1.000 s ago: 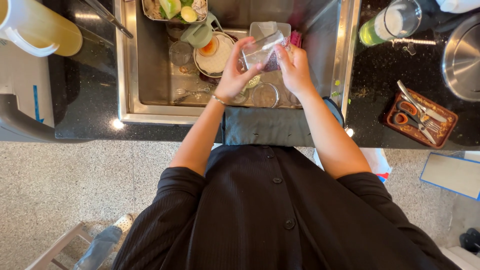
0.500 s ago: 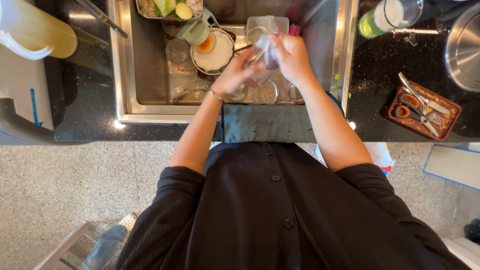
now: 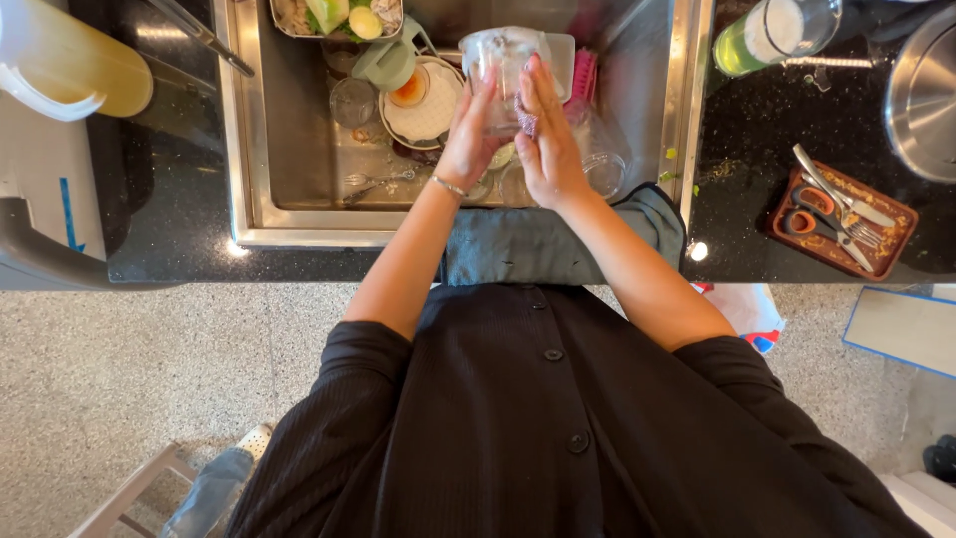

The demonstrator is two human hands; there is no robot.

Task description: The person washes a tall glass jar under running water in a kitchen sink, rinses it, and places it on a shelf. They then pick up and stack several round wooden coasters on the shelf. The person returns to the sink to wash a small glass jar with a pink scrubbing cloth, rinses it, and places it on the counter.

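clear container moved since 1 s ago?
Yes. The clear container, held in both hands, has gone left against the white plate in the sink: it was off the plate's right edge, now it overlaps it.

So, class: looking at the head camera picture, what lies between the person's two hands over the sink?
A clear glass container is between the left hand and right hand, held above the dishes in the sink, as the head view shows.

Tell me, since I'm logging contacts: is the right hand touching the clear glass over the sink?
Touching. The head view shows the right hand pressed flat against the clear glass, with no gap.
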